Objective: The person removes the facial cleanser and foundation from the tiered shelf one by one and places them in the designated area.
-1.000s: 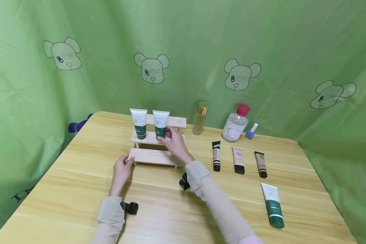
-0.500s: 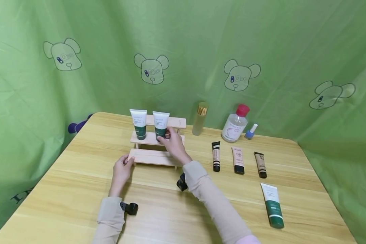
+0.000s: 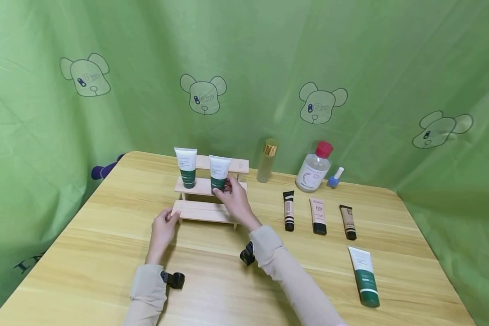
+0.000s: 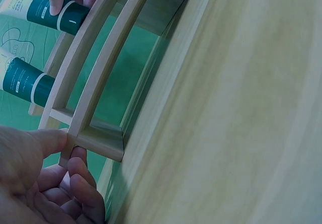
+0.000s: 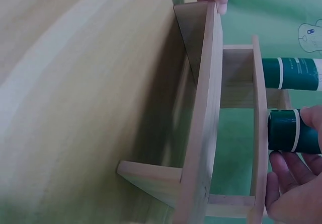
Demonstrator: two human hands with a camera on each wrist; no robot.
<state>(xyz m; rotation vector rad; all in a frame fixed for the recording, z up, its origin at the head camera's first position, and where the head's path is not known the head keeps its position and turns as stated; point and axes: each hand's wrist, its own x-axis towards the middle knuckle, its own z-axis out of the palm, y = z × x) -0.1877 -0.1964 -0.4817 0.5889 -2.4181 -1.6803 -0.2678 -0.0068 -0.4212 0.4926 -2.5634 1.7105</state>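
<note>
While R hand (image 3: pixel 233 199) grip pinches green tube (image 3: pixel 218 173) | L hand (image 3: pixel 163 226) grip pinches rack (image 3: pixel 199 211) end

The stepped rack (image 3: pixel 209 199) is pale, unvarnished wood, matt with faint grain. The desk (image 3: pixel 106 253) has a smoother wood-look top with a slight sheen. The green-and-white tubes (image 3: pixel 219 173) look like soft plastic, satin (glossier at the dark caps). The backdrop (image 3: pixel 350 54) is thin creased cloth. The sleeves (image 3: pixel 285 267) are matt beige fabric.
</note>
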